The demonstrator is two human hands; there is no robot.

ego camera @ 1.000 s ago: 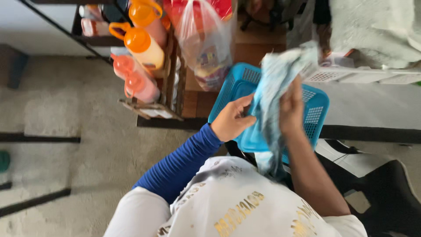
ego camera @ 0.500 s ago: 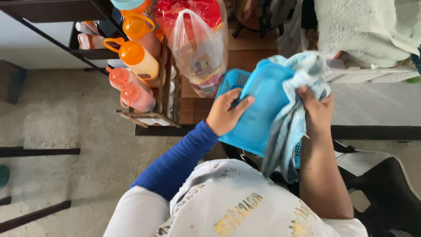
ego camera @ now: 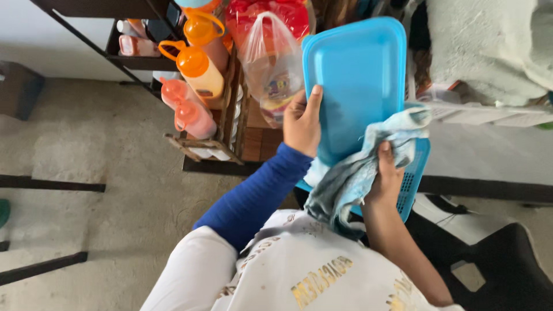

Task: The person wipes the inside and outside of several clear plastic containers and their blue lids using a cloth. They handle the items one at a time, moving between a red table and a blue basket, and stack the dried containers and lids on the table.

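Both hands grip a blue plastic basket (ego camera: 360,75) held upright: left hand (ego camera: 302,122) clasps its edge, right hand (ego camera: 385,177) presses a pale rag (ego camera: 360,173) against it. Beyond, a wooden shelf (ego camera: 233,109) holds orange bottles (ego camera: 193,75) above grey concrete floor (ego camera: 103,150).

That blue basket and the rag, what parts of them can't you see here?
Head view, the only one:
- Blue basket: its lower part is hidden behind the rag and the right hand; its inside faces away.
- Left hand: its fingers are hidden behind the basket's edge.
- Rag: its lower end is hidden behind the person's shirt.
- Plastic bag: contents too blurred to tell.
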